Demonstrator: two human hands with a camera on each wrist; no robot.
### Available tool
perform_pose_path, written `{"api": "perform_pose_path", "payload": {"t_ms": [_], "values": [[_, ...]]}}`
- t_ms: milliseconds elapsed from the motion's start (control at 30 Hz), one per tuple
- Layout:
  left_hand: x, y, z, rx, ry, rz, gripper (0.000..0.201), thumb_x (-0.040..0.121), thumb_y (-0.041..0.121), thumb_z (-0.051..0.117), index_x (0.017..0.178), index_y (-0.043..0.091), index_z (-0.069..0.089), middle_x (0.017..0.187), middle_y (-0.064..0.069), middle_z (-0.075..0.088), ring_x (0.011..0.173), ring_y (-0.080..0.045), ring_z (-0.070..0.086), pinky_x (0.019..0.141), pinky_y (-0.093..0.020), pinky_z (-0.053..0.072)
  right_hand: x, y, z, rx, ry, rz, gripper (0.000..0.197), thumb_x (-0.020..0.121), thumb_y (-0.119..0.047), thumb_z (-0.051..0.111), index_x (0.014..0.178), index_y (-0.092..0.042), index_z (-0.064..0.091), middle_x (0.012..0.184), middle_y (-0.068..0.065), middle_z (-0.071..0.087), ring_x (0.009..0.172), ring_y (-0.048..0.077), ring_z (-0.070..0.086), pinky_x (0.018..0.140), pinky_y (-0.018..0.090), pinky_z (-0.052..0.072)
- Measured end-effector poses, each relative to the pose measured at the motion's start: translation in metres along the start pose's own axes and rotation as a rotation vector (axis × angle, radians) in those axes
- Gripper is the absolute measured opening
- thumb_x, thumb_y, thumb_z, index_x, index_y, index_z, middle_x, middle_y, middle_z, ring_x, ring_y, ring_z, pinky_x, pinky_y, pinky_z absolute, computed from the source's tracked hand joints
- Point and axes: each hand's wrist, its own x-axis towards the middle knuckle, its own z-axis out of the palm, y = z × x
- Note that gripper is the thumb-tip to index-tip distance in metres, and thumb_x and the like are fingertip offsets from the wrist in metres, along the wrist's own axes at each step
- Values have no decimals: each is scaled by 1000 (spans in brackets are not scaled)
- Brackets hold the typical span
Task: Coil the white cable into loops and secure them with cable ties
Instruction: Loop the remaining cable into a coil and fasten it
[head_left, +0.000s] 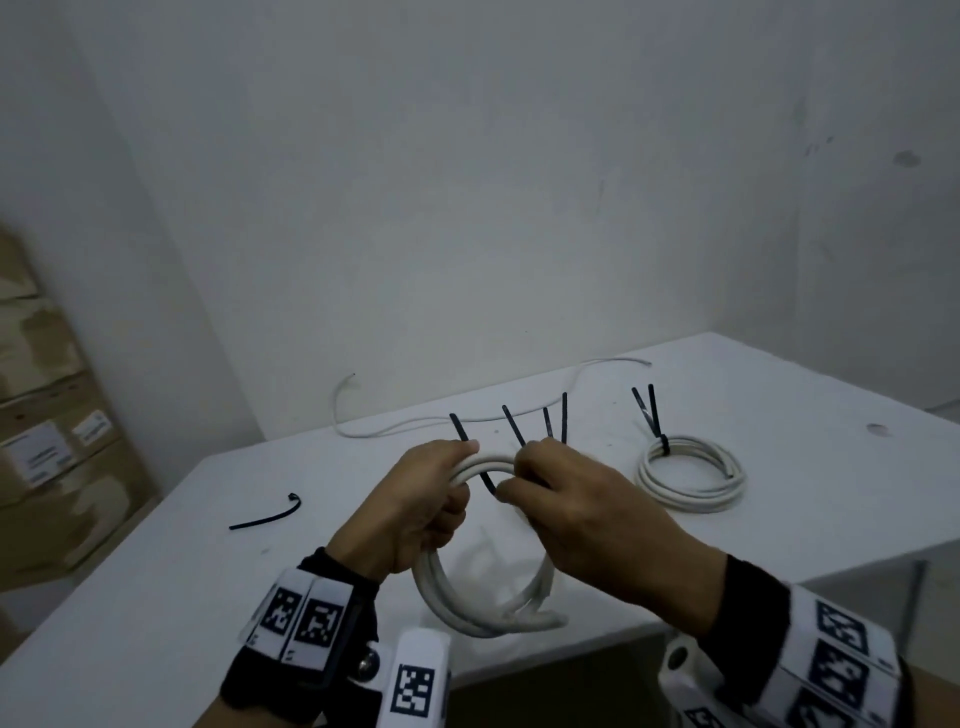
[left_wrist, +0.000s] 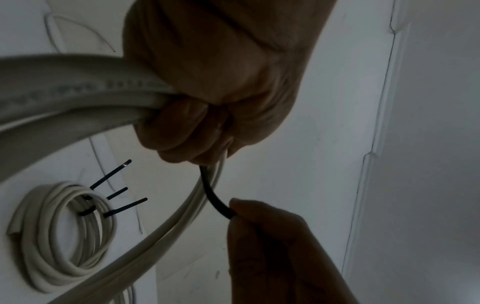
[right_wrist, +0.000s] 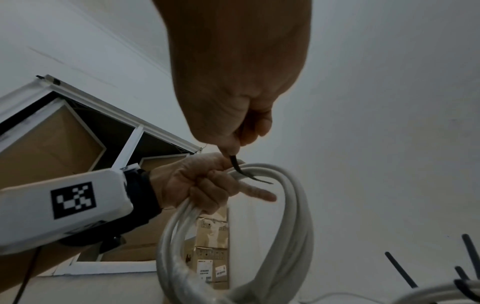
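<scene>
Hidden inside the left hand (head_left: 423, 501): part of the looped white round cable (head_left: 467, 605), gripped in a fist above the white surface (head_left: 156, 597). Pinched by the right hand (head_left: 576, 512): thin black plastic cable tie (left_wrist: 213, 195), crossing the loops, far end unseen.

White table (head_left: 156, 597): matte top, faint dark scuffs; one mark (head_left: 877, 428) near its right edge. Landmark for the entries below.

Cardboard boxes (head_left: 47, 415): brown, stacked on the floor to the left of the table, against the wall; white labels on their sides, print too blurred to read.

Wall (head_left: 467, 182): plain, pale grey-white, behind the table; a few dark smudges (head_left: 908, 158) high on its right part, above the table's right end.
</scene>
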Motion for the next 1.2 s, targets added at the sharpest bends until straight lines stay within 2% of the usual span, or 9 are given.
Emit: {"api": "perform_pose_path", "payload": {"t_ms": [100, 200, 467, 600, 667, 800, 933, 1100, 1200], "values": [[1, -5, -3, -41, 35, 63, 26, 98, 32, 44, 101, 18, 66, 47, 1, 31, 39, -10, 23, 41, -18, 16, -3, -5, 1, 8, 14, -25, 20, 84, -9, 45, 86, -8, 66, 79, 6, 55, 64, 17, 49, 48, 28, 47], [2, -11, -1, -17, 117, 176, 23, 99, 28, 47, 106, 24, 68, 45, 1, 33, 38, -10, 23, 40, -18, 18, -5, -6, 2, 178, 91, 37, 20, 85, -11, 49, 92, -10, 68, 83, 4, 57, 69, 13, 52, 58, 19, 45], [-2, -28, 17, 229, 242, 560, 25, 97, 24, 47, 108, 25, 70, 53, 6, 53, 43, -11, 32, 41, -20, 28, 24, -6, -3, 1191, 426, 779, 16, 78, 5, 68, 89, -7, 68, 78, 8, 67, 68, 10, 61, 65, 18, 51], [-5, -24, 16, 370, 352, 650, 26, 97, 21, 47, 112, 27, 67, 56, 16, 56, 38, -4, 46, 43, -8, 31, 28, -3, 5, 1121, 400, 749, 16, 81, 3, 66, 92, -9, 70, 72, -3, 65, 68, 9, 57, 65, 19, 46], [-8, -23, 15, 408, 371, 651, 26, 98, 21, 46, 113, 27, 67, 66, 20, 61, 60, -1, 58, 48, -6, 35, 28, -2, 9, 1059, 400, 747, 16, 82, 1, 65, 93, -10, 71, 66, -12, 61, 64, 6, 53, 63, 18, 43], [-8, -27, 13, 529, 411, 654, 29, 97, 30, 45, 118, 31, 65, 68, 14, 68, 59, -8, 62, 62, -34, 55, 29, -1, 15, 999, 393, 749, 18, 84, -1, 64, 96, -13, 71, 67, -15, 61, 63, 3, 52, 62, 19, 43], [-8, -27, 12, 705, 466, 670, 31, 98, 31, 43, 123, 31, 61, 82, -1, 74, 72, -20, 65, 69, -36, 52, 28, -1, 20, 986, 384, 744, 20, 85, -2, 64, 98, -15, 71, 72, -16, 62, 66, 3, 54, 65, 20, 44], [-9, -27, 13, 881, 487, 663, 35, 99, 33, 39, 129, 30, 57, 56, 4, 51, 57, -20, 50, 58, -29, 38, 27, 1, 23, 974, 370, 728, 19, 85, -3, 64, 99, -13, 71, 75, -11, 61, 68, 7, 54, 65, 21, 45], [-8, -29, 13, 947, 490, 674, 35, 99, 32, 40, 129, 29, 56, 61, -3, 60, 60, -25, 54, 57, -29, 35, 25, 2, 24, 946, 332, 707, 19, 85, -3, 64, 98, -15, 71, 78, -4, 63, 70, 11, 56, 67, 26, 48]]}}
